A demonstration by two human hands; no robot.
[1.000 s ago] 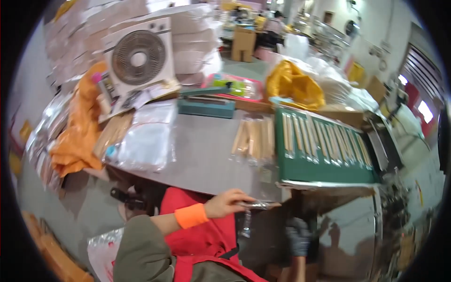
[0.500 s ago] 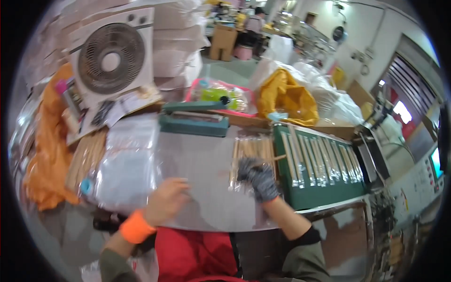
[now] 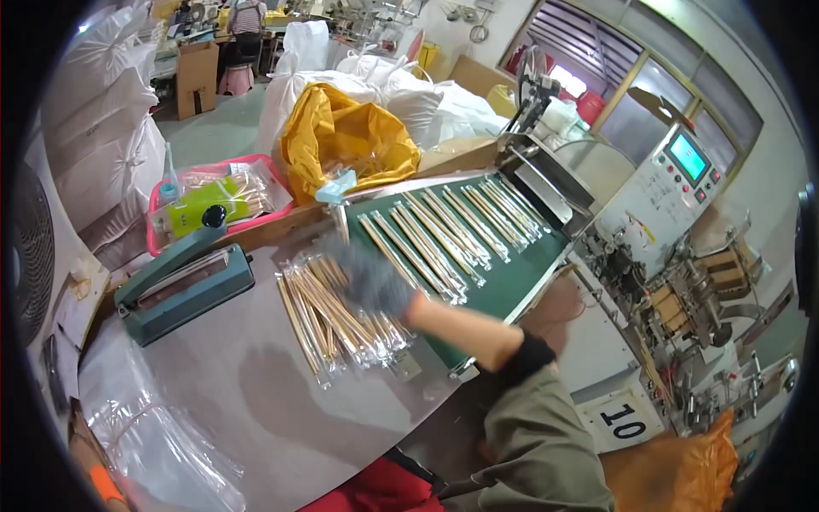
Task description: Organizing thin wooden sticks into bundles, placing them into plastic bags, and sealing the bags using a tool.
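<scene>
My right hand (image 3: 368,277), in a dark grey glove, is over the right edge of a heap of wooden chopsticks (image 3: 322,299) in clear wrappers. Motion smears its fingers, so whether they grip anything cannot be made out. The heap lies on the grey table beside a green conveyor belt (image 3: 503,286). Along that belt, more wrapped chopsticks (image 3: 435,230) lie side by side in a slanting row. Of my left arm, only an orange wristband (image 3: 106,483) and a little skin show at the lower left rim; the fingers are hidden.
A green bag sealer (image 3: 188,294) stands left of the heap. Clear plastic bags (image 3: 162,435) lie at the table's near left. Behind are a pink tray (image 3: 158,235) and an open yellow sack (image 3: 341,145). A machine with a screen (image 3: 661,188) stands to the right.
The view has swung right, bringing the belt and machine nearer the middle. My left hand has slid to the left rim. My right hand stays by the heap, now blurred.
</scene>
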